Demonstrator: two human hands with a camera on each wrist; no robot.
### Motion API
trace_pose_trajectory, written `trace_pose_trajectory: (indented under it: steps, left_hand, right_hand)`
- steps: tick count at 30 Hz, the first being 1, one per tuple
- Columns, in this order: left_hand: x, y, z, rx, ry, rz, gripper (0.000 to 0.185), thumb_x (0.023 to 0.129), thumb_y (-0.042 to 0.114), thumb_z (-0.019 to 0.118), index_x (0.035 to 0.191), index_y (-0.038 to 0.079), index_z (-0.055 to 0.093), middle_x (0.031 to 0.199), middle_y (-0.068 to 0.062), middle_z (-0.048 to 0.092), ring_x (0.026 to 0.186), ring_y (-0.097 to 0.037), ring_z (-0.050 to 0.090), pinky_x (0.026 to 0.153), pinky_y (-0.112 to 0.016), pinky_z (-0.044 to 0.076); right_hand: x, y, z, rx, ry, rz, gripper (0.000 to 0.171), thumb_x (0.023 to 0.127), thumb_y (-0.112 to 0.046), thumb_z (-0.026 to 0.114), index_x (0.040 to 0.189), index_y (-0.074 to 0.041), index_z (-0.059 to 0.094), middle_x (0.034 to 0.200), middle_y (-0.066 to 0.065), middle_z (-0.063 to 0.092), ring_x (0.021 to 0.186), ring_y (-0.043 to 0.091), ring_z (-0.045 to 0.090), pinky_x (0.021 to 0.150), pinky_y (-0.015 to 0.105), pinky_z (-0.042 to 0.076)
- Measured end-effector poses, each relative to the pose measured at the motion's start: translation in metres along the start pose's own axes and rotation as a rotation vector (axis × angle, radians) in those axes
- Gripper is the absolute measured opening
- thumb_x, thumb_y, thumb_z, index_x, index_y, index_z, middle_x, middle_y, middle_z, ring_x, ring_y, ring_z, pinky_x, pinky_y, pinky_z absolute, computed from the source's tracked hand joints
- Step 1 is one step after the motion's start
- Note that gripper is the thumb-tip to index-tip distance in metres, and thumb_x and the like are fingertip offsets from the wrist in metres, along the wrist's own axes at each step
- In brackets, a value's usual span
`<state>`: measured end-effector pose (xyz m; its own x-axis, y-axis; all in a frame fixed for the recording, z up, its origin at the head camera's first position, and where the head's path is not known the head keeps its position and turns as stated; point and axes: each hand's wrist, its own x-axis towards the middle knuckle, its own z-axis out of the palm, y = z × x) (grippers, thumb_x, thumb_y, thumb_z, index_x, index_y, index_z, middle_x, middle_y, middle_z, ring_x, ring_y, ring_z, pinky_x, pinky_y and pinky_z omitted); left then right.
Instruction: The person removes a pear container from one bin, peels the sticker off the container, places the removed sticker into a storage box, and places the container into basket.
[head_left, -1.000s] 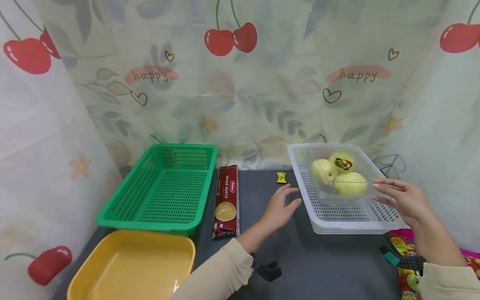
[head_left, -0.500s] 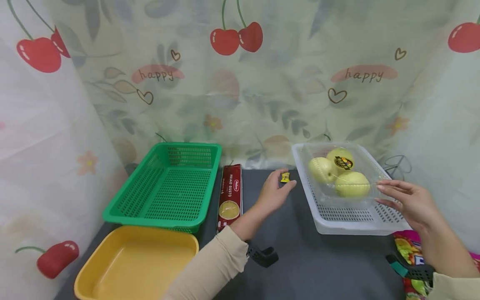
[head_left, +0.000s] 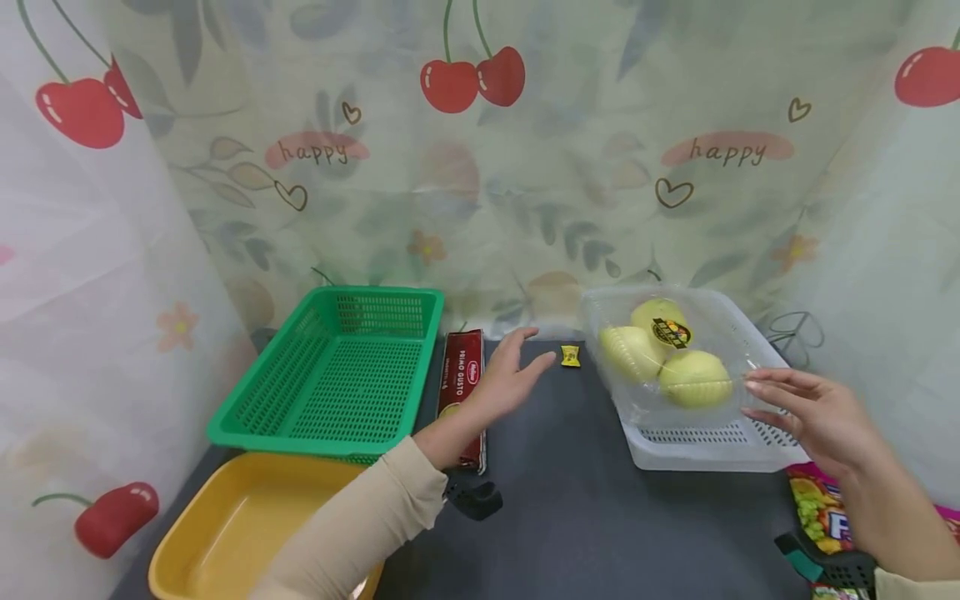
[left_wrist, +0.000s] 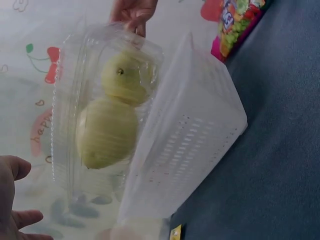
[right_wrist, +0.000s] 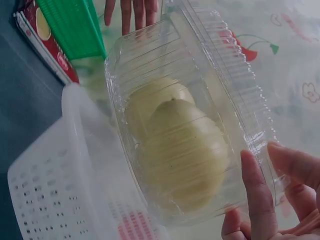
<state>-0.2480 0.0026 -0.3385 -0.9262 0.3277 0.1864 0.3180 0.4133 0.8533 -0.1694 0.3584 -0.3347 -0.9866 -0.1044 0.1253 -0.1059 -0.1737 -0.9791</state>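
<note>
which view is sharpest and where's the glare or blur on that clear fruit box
Head view: sharpest, evenly lit, wide-angle bend at the curtain edges; the clear fruit box shows soft sheen. Left wrist view: tilted, the box's ribbed plastic hazes the fruit, the left hand is cut off at the edge. Right wrist view: closest, the right hand's fingers blurred, the white basket washed out and soft.

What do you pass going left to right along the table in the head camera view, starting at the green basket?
Green basket → pasta box → left hand → yellow candy → clear box of pears, lifted over the white basket → right hand.
</note>
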Motion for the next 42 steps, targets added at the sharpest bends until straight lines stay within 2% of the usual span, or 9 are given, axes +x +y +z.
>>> trace_pose_trajectory:
  steps: [7, 14, 16, 22, 23, 28, 34, 40, 42]
  left_hand:
    - [-0.001, -0.009, -0.015, -0.015, -0.004, 0.000, 0.049, 0.095, 0.034, 0.052, 0.138, 0.014, 0.042, 0.147, -0.008, 0.036, 0.137, -0.026, 0.032, 0.108, -0.050, 0.032]
    - [-0.003, -0.015, -0.029, -0.176, 0.020, -0.029, 0.047, 0.094, 0.035, 0.053, 0.138, 0.022, 0.043, 0.150, -0.003, 0.030, 0.136, -0.026, 0.033, 0.102, -0.054, 0.036]
    - [-0.008, -0.008, -0.035, -0.233, 0.018, -0.032, 0.045, 0.095, 0.031, 0.053, 0.138, 0.020, 0.043, 0.152, -0.004, 0.028, 0.137, -0.028, 0.032, 0.104, -0.055, 0.035]
    - [-0.007, -0.012, -0.044, -0.372, 0.023, -0.012, 0.042, 0.095, 0.024, 0.052, 0.136, 0.019, 0.045, 0.147, -0.007, 0.036, 0.134, -0.027, 0.038, 0.105, -0.052, 0.037]
    - [-0.004, -0.017, -0.045, -0.387, 0.020, -0.001, 0.041, 0.095, 0.024, 0.052, 0.136, 0.019, 0.046, 0.145, -0.008, 0.039, 0.133, -0.026, 0.040, 0.104, -0.052, 0.037]
    - [-0.006, -0.019, -0.053, -0.447, -0.029, 0.062, 0.038, 0.095, 0.015, 0.051, 0.133, 0.008, 0.048, 0.142, -0.010, 0.043, 0.130, -0.027, 0.044, 0.104, -0.050, 0.038]
    - [-0.011, -0.023, -0.060, -0.454, -0.095, 0.129, 0.035, 0.095, 0.010, 0.050, 0.128, -0.003, 0.051, 0.142, -0.015, 0.043, 0.127, -0.031, 0.046, 0.098, -0.044, 0.046]
    - [-0.021, -0.030, -0.066, -0.397, -0.171, 0.132, 0.035, 0.094, 0.013, 0.053, 0.125, -0.001, 0.055, 0.140, -0.013, 0.047, 0.127, -0.029, 0.047, 0.096, -0.036, 0.048]
    - [-0.027, -0.030, -0.068, -0.370, -0.202, 0.126, 0.035, 0.094, 0.015, 0.055, 0.126, 0.000, 0.055, 0.143, -0.009, 0.044, 0.129, -0.027, 0.045, 0.088, -0.034, 0.051]
  right_hand:
    - [-0.003, 0.000, 0.006, -0.010, -0.084, 0.020, 0.027, 0.094, 0.002, 0.048, 0.101, -0.008, 0.072, 0.100, -0.009, 0.069, 0.090, 0.005, 0.063, 0.072, 0.026, 0.057]
    - [-0.008, 0.003, 0.017, -0.048, -0.133, 0.030, 0.030, 0.095, 0.002, 0.045, 0.102, -0.010, 0.072, 0.105, -0.010, 0.067, 0.095, 0.004, 0.061, 0.074, 0.026, 0.056]
    - [-0.009, 0.003, 0.020, -0.054, -0.156, 0.030, 0.032, 0.095, 0.002, 0.044, 0.103, -0.012, 0.071, 0.107, -0.010, 0.066, 0.096, 0.003, 0.061, 0.074, 0.026, 0.056]
    - [-0.010, 0.008, 0.030, -0.049, -0.273, -0.040, 0.038, 0.095, 0.008, 0.040, 0.108, -0.012, 0.069, 0.113, -0.008, 0.064, 0.103, 0.002, 0.059, 0.077, 0.027, 0.055]
    - [-0.010, 0.009, 0.032, -0.049, -0.280, -0.045, 0.039, 0.094, 0.009, 0.039, 0.107, -0.011, 0.070, 0.113, -0.008, 0.065, 0.105, 0.002, 0.058, 0.077, 0.028, 0.056]
    - [-0.013, 0.013, 0.043, -0.093, -0.277, -0.009, 0.036, 0.095, 0.006, 0.041, 0.104, -0.012, 0.071, 0.113, -0.007, 0.066, 0.110, -0.001, 0.054, 0.078, 0.029, 0.056]
    - [-0.013, 0.017, 0.053, -0.094, -0.336, -0.005, 0.036, 0.094, 0.008, 0.041, 0.104, -0.012, 0.070, 0.117, -0.006, 0.066, 0.113, 0.000, 0.055, 0.077, 0.030, 0.056]
    - [-0.009, 0.023, 0.058, -0.046, -0.422, 0.009, 0.039, 0.094, 0.009, 0.039, 0.106, -0.013, 0.069, 0.120, -0.005, 0.064, 0.116, 0.002, 0.054, 0.077, 0.029, 0.056]
    - [-0.008, 0.025, 0.059, -0.042, -0.433, 0.016, 0.039, 0.094, 0.008, 0.039, 0.105, -0.015, 0.069, 0.120, -0.005, 0.064, 0.115, 0.002, 0.055, 0.077, 0.029, 0.056]
